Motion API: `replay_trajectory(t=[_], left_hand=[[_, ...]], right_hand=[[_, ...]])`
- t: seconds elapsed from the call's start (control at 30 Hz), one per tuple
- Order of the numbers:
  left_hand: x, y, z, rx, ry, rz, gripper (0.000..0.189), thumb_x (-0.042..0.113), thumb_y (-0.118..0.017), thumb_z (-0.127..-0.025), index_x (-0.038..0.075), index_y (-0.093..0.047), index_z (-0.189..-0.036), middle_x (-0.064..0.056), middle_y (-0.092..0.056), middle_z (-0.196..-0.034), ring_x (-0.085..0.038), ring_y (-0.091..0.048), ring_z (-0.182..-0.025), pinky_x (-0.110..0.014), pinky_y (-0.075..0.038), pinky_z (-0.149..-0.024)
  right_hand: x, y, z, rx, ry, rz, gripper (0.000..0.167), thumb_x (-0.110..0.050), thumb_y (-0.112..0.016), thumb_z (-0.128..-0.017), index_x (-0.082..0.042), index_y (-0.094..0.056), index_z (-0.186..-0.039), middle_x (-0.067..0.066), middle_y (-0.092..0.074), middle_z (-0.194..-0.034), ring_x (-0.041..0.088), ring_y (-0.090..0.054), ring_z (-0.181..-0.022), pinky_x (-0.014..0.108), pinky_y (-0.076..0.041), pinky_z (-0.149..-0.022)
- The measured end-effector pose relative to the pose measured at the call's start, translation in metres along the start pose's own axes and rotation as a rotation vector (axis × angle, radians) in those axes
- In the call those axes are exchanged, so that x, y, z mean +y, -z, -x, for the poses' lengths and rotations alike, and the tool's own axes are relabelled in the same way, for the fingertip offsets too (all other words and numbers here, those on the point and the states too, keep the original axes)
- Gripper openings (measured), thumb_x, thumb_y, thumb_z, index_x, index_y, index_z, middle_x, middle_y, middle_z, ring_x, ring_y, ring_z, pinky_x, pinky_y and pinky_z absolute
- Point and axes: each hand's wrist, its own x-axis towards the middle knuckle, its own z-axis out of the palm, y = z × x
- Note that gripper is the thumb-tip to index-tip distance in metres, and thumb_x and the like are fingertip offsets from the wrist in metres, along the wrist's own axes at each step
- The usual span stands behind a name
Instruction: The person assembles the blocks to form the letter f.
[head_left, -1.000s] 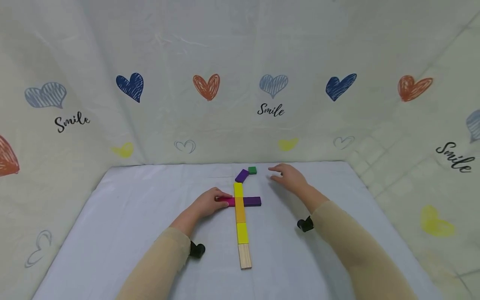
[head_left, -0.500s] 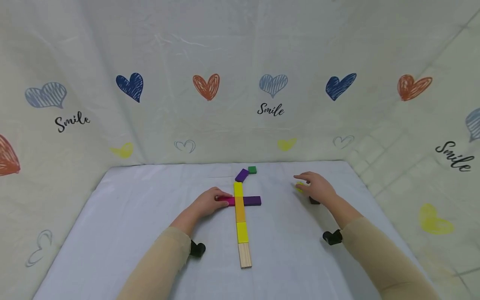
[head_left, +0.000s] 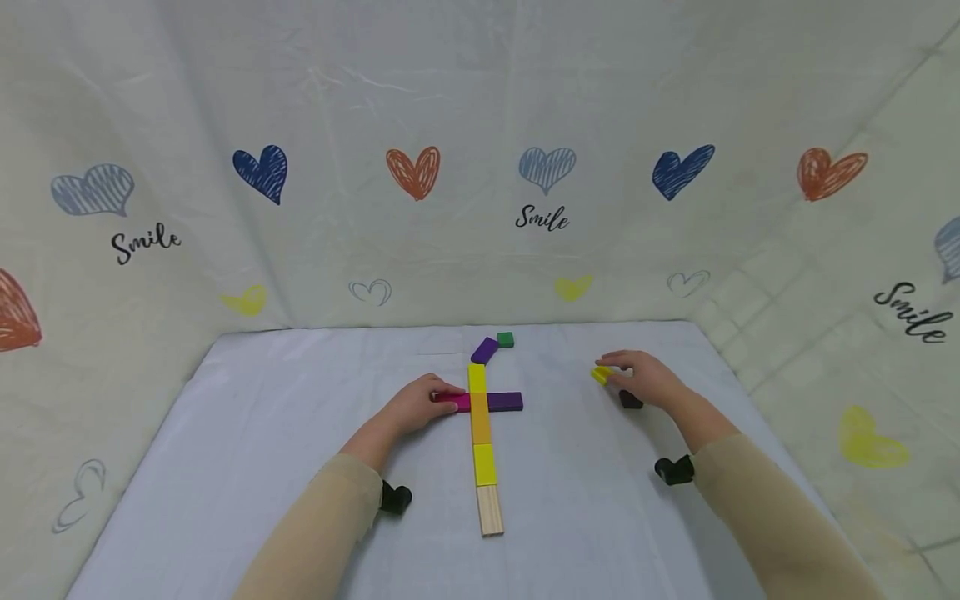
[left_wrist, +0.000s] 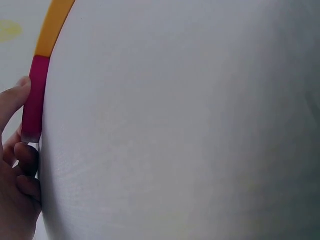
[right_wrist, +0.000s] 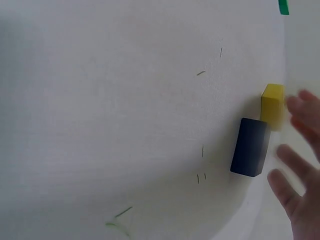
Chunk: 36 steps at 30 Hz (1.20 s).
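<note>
My left hand pinches a magenta block between thumb and fingers, its end against an orange block. Close by the fingertips of my right hand is a small yellow block, and a gap shows between them in the right wrist view. A dark block lies beside that yellow one, under the right hand. The orange block stands in a column with a yellow block above it, and a yellow block and a plain wooden block below.
A purple block lies right of the orange one, opposite the magenta. Past the column's far end, a tilted purple block meets a green block. A white cloth covers the table, with a printed backdrop behind.
My right hand has moved right and slightly nearer, from beside the green block to the small yellow one, uncovering the dark block. The left hand and the laid-out blocks stay put.
</note>
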Motion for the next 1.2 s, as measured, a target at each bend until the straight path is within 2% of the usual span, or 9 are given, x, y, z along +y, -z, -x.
replay_trajectory(t=[0.13,0.3,0.43,0.63,0.93,1.2], left_hand=[[0.000,0.000,0.000,-0.004,0.002,-0.001,0.029,0.035,-0.070,-0.093,0.033,-0.071,-0.122,0.003,-0.060,-0.114,-0.020,-0.054,-0.107,-0.042,-0.047,-0.098],[0.001,0.000,0.000,-0.002,0.012,-0.001,0.029,0.035,-0.070,-0.093,0.034,-0.071,-0.122,0.003,-0.060,-0.113,-0.020,-0.053,-0.106,-0.041,-0.047,-0.098],[0.001,0.000,0.000,0.001,0.011,0.001,0.029,0.035,-0.071,-0.092,0.034,-0.072,-0.121,0.003,-0.060,-0.112,-0.020,-0.053,-0.104,-0.041,-0.047,-0.097],[-0.001,-0.001,-0.001,0.006,0.014,0.007,0.029,0.035,-0.071,-0.092,0.035,-0.071,-0.121,0.004,-0.060,-0.112,-0.019,-0.054,-0.105,-0.040,-0.048,-0.097],[0.000,0.000,0.000,0.003,0.007,0.003,0.029,0.035,-0.070,-0.093,0.034,-0.072,-0.121,0.003,-0.060,-0.112,-0.019,-0.054,-0.106,-0.041,-0.047,-0.098],[0.003,0.001,0.003,0.000,0.009,0.008,0.029,0.034,-0.071,-0.093,0.033,-0.071,-0.122,0.003,-0.060,-0.112,-0.020,-0.054,-0.105,-0.041,-0.047,-0.098]], right_hand=[[0.002,-0.001,-0.006,-0.057,-0.030,-0.002,0.038,-0.017,-0.061,-0.098,-0.013,-0.062,-0.136,0.016,-0.048,-0.148,0.044,-0.035,-0.138,0.063,-0.030,-0.108],[0.000,0.000,-0.011,-0.095,-0.044,0.020,0.038,-0.012,-0.061,-0.097,-0.014,-0.063,-0.135,0.016,-0.047,-0.148,0.044,-0.035,-0.138,0.063,-0.030,-0.108],[-0.001,0.001,-0.013,-0.093,-0.047,0.036,0.037,-0.012,-0.063,-0.096,-0.013,-0.065,-0.132,0.018,-0.052,-0.143,0.043,-0.042,-0.132,0.062,-0.035,-0.105],[0.000,0.000,-0.014,-0.084,-0.078,0.008,0.037,-0.019,-0.066,-0.095,-0.012,-0.065,-0.131,0.016,-0.057,-0.134,0.035,-0.053,-0.118,0.055,-0.044,-0.099],[0.000,0.000,-0.009,-0.096,-0.124,0.002,0.044,-0.020,-0.068,-0.094,-0.012,-0.060,-0.137,0.018,-0.056,-0.135,0.034,-0.054,-0.113,0.053,-0.047,-0.095],[-0.002,0.003,-0.007,-0.078,-0.106,0.007,0.042,-0.024,-0.069,-0.094,-0.014,-0.063,-0.135,0.014,-0.060,-0.131,0.029,-0.054,-0.106,0.046,-0.049,-0.088]])
